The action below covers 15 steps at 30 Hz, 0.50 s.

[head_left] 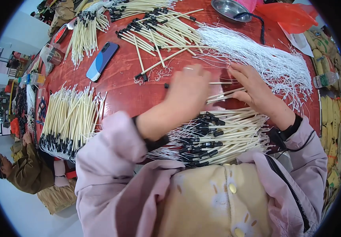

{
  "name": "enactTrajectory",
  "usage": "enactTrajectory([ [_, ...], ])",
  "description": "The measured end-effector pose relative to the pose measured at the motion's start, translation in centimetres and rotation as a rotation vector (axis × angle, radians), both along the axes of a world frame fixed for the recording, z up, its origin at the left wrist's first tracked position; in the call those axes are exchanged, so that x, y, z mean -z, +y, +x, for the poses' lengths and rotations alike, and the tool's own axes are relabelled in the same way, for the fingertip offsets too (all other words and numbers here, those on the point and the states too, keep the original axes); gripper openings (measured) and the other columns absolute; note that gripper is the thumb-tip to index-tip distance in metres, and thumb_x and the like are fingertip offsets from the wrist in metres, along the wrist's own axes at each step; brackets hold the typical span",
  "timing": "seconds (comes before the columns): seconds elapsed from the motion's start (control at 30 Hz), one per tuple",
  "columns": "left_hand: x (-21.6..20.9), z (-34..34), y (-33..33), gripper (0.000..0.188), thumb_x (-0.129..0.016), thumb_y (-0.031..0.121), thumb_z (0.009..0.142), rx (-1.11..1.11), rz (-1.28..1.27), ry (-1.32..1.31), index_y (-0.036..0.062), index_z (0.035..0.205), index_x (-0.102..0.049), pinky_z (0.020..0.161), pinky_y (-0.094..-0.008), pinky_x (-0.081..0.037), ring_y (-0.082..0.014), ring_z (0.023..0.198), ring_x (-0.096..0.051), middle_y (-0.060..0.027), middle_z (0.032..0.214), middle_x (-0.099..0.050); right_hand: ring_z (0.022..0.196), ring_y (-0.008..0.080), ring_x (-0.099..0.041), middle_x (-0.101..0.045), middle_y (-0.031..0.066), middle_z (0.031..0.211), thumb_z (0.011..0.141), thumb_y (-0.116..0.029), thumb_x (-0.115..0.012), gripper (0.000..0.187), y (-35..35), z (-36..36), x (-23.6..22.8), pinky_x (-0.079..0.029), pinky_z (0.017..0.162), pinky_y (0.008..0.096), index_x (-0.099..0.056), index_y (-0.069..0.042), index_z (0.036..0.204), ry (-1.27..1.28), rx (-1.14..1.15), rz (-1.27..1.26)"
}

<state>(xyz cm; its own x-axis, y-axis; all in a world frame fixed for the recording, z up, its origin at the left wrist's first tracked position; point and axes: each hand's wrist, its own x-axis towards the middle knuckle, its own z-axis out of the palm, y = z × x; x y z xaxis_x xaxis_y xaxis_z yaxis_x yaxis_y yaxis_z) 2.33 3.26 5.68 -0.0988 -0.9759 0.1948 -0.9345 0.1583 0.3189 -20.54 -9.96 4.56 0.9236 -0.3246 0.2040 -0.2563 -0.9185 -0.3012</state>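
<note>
My left hand (189,89) is blurred over the middle of the red table, its fingers pointing away from me. Beside its left edge a black end piece (167,85) shows, and a pale stick (220,83) shows on its right; whether the hand grips them is hidden. My right hand (252,85) is open, thumb and fingers apart, at the right ends of a few pale sticks (219,97). Just below both hands lies a heap of cream-coloured sticks (237,132) with black end pieces and white strings.
White strings (253,51) spread across the far right, near a metal bowl (231,10). Loose sticks (166,31) lie at the back. A phone (102,61) lies left of centre, above a bundle of sticks (69,118). Another person (24,168) sits at the far left.
</note>
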Motion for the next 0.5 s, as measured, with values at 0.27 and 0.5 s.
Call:
enactTrajectory([
  [0.27, 1.4, 8.1, 4.5, 0.019, -0.071, 0.019, 0.087, -0.297, -0.022, 0.292, 0.0011, 0.093, -0.067, 0.084, -0.0453, -0.052, -0.036, 0.096, -0.064, -0.017, 0.095, -0.065, 0.121, 0.0367, -0.056, -0.058, 0.0182, 0.135, 0.088, -0.017, -0.073, 0.048, -0.1, 3.0, 0.2, -0.045, 0.104, 0.0447, -0.06, 0.0, 0.13, 0.022, -0.007, -0.035],
  [0.5, 3.5, 2.2, -1.0, 0.019, -0.074, 0.016, 0.084, 0.093, -0.021, 0.082, 0.0036, 0.097, -0.069, 0.081, -0.0469, -0.052, -0.0362, 0.094, -0.065, -0.015, 0.094, -0.065, 0.117, 0.035, -0.058, -0.063, 0.0161, 0.13, 0.09, -0.012, -0.069, 0.039, -1.0, 1.3, -2.1, -0.046, 0.101, 0.0437, -0.065, -0.002, 0.127, 0.049, 0.067, -0.002],
])
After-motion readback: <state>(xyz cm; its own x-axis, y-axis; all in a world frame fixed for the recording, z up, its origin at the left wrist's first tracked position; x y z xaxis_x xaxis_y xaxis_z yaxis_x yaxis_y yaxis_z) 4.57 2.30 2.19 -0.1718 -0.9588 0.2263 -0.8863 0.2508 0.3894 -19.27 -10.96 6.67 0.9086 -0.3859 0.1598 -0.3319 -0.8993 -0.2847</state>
